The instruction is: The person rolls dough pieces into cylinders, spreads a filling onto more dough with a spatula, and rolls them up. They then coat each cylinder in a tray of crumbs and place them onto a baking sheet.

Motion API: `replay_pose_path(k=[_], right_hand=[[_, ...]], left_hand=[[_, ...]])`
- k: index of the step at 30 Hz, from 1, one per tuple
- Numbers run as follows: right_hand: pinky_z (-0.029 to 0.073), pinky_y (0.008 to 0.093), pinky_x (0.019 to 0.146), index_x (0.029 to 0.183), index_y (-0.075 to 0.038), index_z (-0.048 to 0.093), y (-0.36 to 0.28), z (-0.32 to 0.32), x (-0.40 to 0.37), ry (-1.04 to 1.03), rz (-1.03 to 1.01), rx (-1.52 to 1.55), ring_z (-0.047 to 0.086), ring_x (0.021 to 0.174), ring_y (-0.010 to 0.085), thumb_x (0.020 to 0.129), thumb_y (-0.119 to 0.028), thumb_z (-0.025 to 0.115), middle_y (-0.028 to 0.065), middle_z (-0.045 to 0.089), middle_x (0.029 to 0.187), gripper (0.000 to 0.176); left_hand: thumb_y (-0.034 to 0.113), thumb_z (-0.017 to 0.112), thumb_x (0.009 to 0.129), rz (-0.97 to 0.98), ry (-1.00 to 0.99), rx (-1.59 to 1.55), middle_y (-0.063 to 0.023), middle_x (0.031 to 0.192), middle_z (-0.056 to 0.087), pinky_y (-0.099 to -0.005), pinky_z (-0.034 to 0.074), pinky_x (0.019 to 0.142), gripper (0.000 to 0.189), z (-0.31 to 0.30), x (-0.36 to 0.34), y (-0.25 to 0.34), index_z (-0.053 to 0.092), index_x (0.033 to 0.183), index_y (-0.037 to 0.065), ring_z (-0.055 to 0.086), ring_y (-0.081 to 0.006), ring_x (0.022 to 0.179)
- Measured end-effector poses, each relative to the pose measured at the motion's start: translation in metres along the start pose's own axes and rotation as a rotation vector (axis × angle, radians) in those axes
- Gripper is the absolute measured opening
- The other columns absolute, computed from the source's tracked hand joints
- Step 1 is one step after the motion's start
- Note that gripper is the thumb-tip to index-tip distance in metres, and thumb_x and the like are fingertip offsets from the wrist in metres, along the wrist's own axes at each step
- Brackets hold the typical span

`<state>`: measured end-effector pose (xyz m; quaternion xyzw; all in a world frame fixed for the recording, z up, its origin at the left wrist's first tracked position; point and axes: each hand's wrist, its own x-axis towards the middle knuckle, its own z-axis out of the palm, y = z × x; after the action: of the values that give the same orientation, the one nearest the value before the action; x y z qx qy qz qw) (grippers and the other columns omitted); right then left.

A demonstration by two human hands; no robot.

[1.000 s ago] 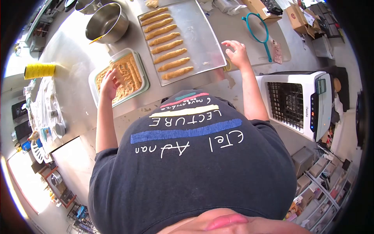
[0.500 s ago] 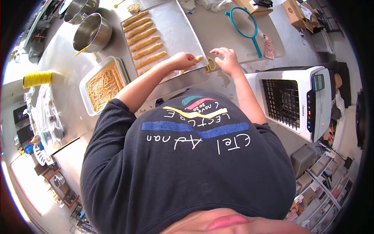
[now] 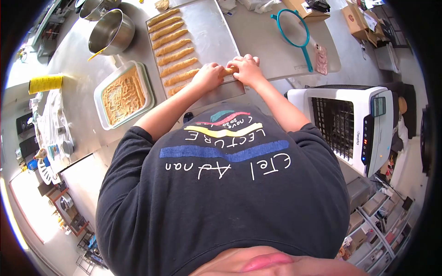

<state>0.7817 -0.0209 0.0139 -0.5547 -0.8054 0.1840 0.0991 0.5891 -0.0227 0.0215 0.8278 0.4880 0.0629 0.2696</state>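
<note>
A short roll of dough (image 3: 227, 71) lies at the front right corner of a metal baking tray (image 3: 209, 34). My left hand (image 3: 208, 76) is closed around its left end, fingers curled. On its other end my right hand (image 3: 246, 69) is closed too, thumb and fingers bent over it. Several long dough strips (image 3: 172, 46) lie side by side down the left part of the tray. My left forearm and hand partly cover the nearest ones.
Left of the tray sits a plastic container of brown dough (image 3: 123, 99), with a steel bowl (image 3: 112, 32) behind it. A teal strainer (image 3: 294, 28) and a pink phone (image 3: 321, 60) lie to the right. A white air cooler (image 3: 343, 124) stands close by my right arm.
My right hand has moved left and down from the tray's edge and closed on the dough roll. My left hand has shifted slightly left, still at the dough.
</note>
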Motion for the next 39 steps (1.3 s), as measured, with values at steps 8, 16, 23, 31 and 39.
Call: replay_pose_path(k=[8,16,23,31,39], right_hand=[[0.031,0.0418,0.086,0.088,-0.026,0.069,0.013,0.005,-0.005,0.003,-0.043,-0.016,0.05,0.096,0.0188,0.067,-0.016,0.063,-0.0106,0.064,0.093,0.024],[0.03,0.0386,0.085,0.088,-0.028,0.07,0.02,0.001,-0.006,-0.005,-0.096,0.012,0.05,0.096,0.0167,0.068,-0.014,0.063,-0.012,0.064,0.093,0.025],[0.033,0.0398,0.088,0.095,-0.028,0.068,0.021,-0.002,-0.005,0.027,-0.156,0.026,0.051,0.096,0.021,0.069,-0.019,0.061,-0.0089,0.065,0.098,0.028],[0.032,0.0406,0.096,0.105,-0.027,0.067,0.014,-0.02,-0.005,0.114,0.01,0.09,0.048,0.107,0.0237,0.072,-0.023,0.061,-0.004,0.06,0.115,0.034],[0.034,0.0382,0.094,0.104,-0.025,0.066,0.014,-0.026,0.0,0.15,-0.03,0.094,0.05,0.105,0.023,0.072,-0.018,0.06,-0.0044,0.062,0.111,0.033]], left_hand=[[0.016,0.065,0.075,0.079,0.034,0.02,-0.0141,0.108,0.061,-0.0392,0.046,0.093,0.037,0.01,-0.007,-0.011,0.063,0.11,0.006,0.057,-0.0314,0.104],[0.016,0.065,0.08,-0.005,0.276,0.006,-0.015,0.112,0.062,-0.0386,0.045,0.094,0.034,-0.021,-0.03,-0.013,0.063,0.112,0.005,0.058,-0.0311,0.105],[0.022,0.065,0.082,-0.573,0.755,-0.272,-0.0161,0.102,0.067,-0.0325,0.049,0.084,0.036,-0.114,-0.132,-0.142,0.064,0.112,0.001,0.064,-0.0243,0.096],[0.031,0.058,0.083,-1.025,0.448,-0.332,-0.0162,0.101,0.068,-0.0352,0.049,0.086,0.036,-0.099,-0.178,-0.176,0.067,0.11,0.009,0.064,-0.027,0.097],[0.03,0.066,0.073,-1.037,0.382,-0.309,-0.0192,0.093,0.068,-0.035,0.051,0.079,0.041,-0.078,-0.148,-0.182,0.068,0.101,0.0,0.066,-0.0273,0.086]])
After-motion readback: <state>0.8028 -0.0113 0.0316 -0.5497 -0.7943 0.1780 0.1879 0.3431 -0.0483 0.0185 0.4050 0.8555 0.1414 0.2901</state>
